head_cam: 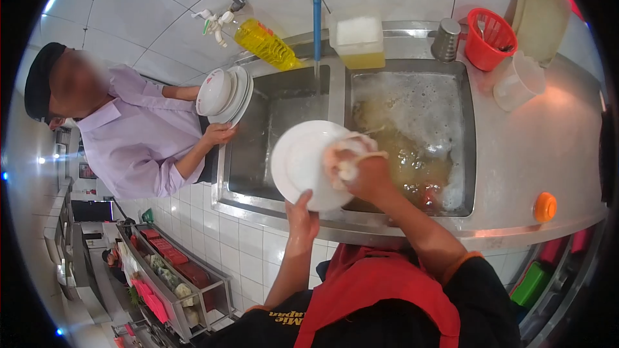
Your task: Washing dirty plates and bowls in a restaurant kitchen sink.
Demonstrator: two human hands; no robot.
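A white plate [300, 164] is held at its near rim by my left hand [303, 212], over the divider between two steel sink basins. My right hand [370, 174] presses a pale, crumpled cloth or sponge [346, 154] on the plate's right side; motion blurs it. Cloudy, foamy water with food-coloured patches fills the right basin [411, 106]. From a blue pipe [317, 29], water runs into the left basin [290, 106]. At the left, a co-worker's hands hold a stack of white plates [242, 92] with a white bowl [213, 92].
Behind the basins stand a yellow liquid bottle [266, 43], a square tub [358, 43], a metal cup [446, 41] and a red basket [488, 38] with cutlery. A clear plastic jug [520, 82] and an orange object [545, 207] are on the right counter. The co-worker [145, 125] stands left.
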